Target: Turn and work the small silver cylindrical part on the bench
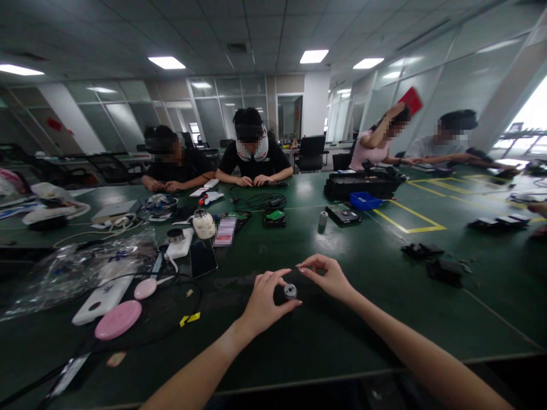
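One metal cylinder (290, 291), gripped
Keep the left hand (265, 297) steady around it; right hand (328, 277) pinches, contents unclear.

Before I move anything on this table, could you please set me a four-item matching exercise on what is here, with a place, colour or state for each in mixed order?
1. Left hand
2. Far cylinder
3. Tray
4. Phone

A. Blue
B. Lying flat, screen dark
C. Curled around the near cylinder
D. Upright, left of a hard drive

Pairs: 1-C, 2-D, 3-A, 4-B
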Demonstrator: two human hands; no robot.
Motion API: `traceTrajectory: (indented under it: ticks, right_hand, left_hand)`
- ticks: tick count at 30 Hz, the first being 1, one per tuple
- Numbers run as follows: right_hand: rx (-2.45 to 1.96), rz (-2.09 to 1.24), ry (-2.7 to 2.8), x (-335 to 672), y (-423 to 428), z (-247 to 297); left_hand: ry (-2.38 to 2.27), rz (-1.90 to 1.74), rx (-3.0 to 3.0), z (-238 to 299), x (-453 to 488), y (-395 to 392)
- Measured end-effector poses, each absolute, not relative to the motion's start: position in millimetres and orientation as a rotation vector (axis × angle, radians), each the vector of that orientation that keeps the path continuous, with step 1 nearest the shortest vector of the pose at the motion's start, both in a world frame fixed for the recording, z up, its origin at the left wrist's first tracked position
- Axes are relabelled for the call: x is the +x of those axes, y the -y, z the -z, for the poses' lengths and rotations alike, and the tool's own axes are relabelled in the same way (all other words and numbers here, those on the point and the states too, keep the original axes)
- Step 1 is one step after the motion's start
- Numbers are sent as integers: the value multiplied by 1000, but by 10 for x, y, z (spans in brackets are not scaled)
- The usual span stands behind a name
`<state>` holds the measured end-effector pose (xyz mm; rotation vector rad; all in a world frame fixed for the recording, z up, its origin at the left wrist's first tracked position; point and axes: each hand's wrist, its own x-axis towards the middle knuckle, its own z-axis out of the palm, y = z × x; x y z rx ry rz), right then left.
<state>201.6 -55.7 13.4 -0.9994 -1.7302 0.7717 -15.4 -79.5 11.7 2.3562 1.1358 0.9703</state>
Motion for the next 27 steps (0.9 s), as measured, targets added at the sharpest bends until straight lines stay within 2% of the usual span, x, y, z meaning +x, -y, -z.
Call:
traceTrajectory:
  ticks: [7, 27]
  right_hand:
    - [-1007, -1189, 2041, 2261, 362, -20]
    - [-1037, -1126, 2119, 2376, 310, -31]
  left_hand:
    - [-1154, -967, 2390, -111, -188, 803]
    - [-1156, -965, 2333, -135, -195, 820]
